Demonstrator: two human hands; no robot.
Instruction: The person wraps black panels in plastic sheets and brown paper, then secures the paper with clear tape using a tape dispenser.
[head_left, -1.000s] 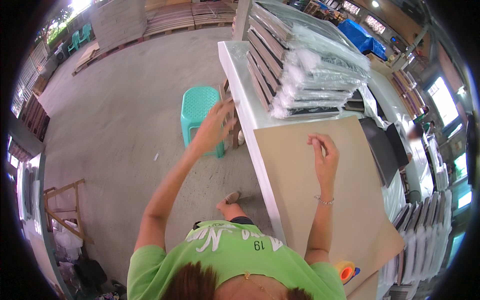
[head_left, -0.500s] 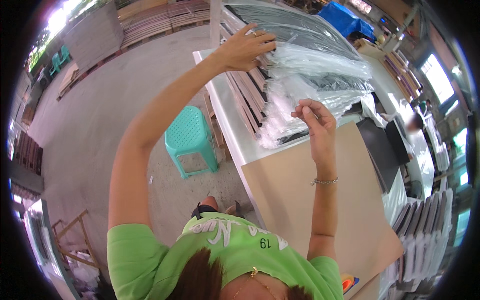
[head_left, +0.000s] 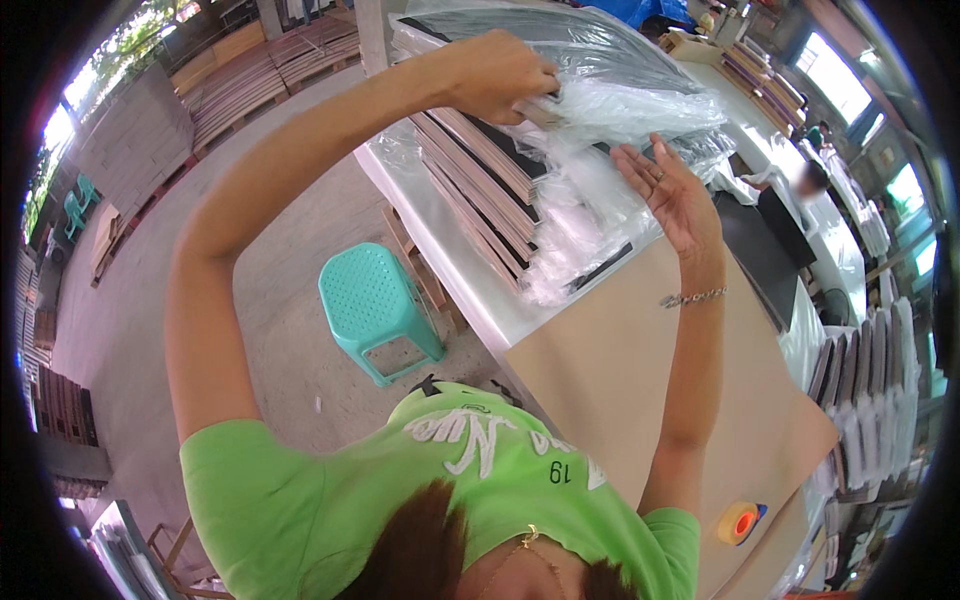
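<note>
Your left hand [head_left: 495,75] is up on top of the stack of wrapped frames [head_left: 520,170], fingers curled tight around the end of the top frame [head_left: 590,45] thru its clear plastic wrap [head_left: 640,105]. Right hand [head_left: 675,195] is just beside the stack's near end, palm open, fingers spread wide, holding nothing; fingertips look to brush the loose plastic, can't tell if they press it. Bracelet [head_left: 692,297] on that wrist.

The stack sits at the far end of the white table [head_left: 455,270], frames layered flat, dark & wood-toned edges showing, bagged in plastic. Nearer you, a big tan board [head_left: 640,390] covers the tabletop, bare except a tape roll w/ orange core [head_left: 740,522] at its near right corner.

Teal plastic stool [head_left: 375,305] stands on the concrete floor left of the table. More frames stand upright in a row at far right [head_left: 870,370]. Another person [head_left: 800,185] is beyond the table, blurred.
</note>
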